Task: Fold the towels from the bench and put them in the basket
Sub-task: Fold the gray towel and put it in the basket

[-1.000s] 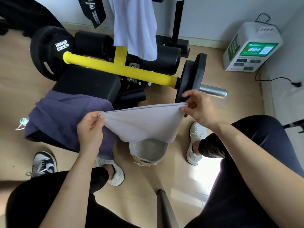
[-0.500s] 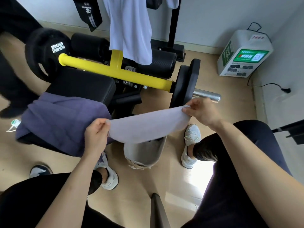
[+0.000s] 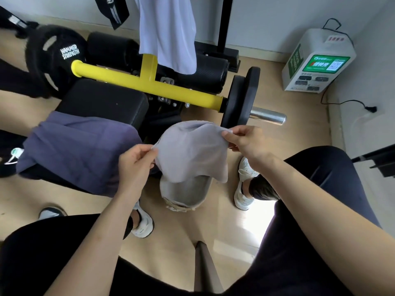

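Now our left hand [image 3: 136, 165] and right hand [image 3: 245, 144] have come closer, fingers pinching the grey towel [image 3: 192, 152] by its corners, so it hangs half-folded right above the basket [image 3: 193, 197], almost ready to drop.

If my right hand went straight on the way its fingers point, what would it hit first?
Likely the grey towel itself: the right hand pinches one corner and points across the bunched cloth toward the left hand, which pinches the other corner. Depth is unclear.
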A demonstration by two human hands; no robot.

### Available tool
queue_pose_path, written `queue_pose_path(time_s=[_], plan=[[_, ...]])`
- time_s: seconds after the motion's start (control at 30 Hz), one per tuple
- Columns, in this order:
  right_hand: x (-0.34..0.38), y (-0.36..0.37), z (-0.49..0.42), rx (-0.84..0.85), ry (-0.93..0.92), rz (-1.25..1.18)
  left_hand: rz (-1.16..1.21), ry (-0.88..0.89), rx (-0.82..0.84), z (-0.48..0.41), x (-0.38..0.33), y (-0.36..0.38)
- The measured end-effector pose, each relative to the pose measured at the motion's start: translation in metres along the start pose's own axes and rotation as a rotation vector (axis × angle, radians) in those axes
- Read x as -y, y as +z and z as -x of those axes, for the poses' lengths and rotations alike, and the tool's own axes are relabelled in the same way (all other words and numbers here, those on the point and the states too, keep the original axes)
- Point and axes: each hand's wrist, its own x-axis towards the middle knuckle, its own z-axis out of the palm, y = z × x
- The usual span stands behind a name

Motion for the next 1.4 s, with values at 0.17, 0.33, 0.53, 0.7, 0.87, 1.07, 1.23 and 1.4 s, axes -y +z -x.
queue_pose_path(time_s=[0.17,0.33,0.53,0.7,0.87,1.07,1.23,1.4], plan=[[0.001,0.025,0.022,0.074,-0.101,-0.057,0.061,0.03,0.099,0.022,-0.007,0.022],[-0.001,0.043,0.038,0.156,-0.176,-0.065,0.084,0.027,0.104,0.03,-0.008,0.035],[-0.002,0.051,0.048,0.265,-0.255,0.002,0.121,0.031,0.111,0.038,-0.011,0.044],[-0.005,0.054,0.051,0.297,-0.359,0.131,0.136,0.072,0.108,0.041,-0.01,0.046],[-0.01,0.057,0.05,0.17,-0.467,0.29,0.107,0.117,0.152,0.047,-0.013,0.047],[-0.008,0.048,0.042,0.133,-0.494,0.264,-0.089,0.34,0.075,0.03,-0.013,0.023],[-0.006,0.037,0.036,0.22,-0.549,0.326,-0.357,0.492,0.007,0.004,-0.008,0.002],[-0.003,0.032,0.036,0.384,-0.584,0.341,-0.478,0.467,0.309,-0.01,-0.005,0.002]])
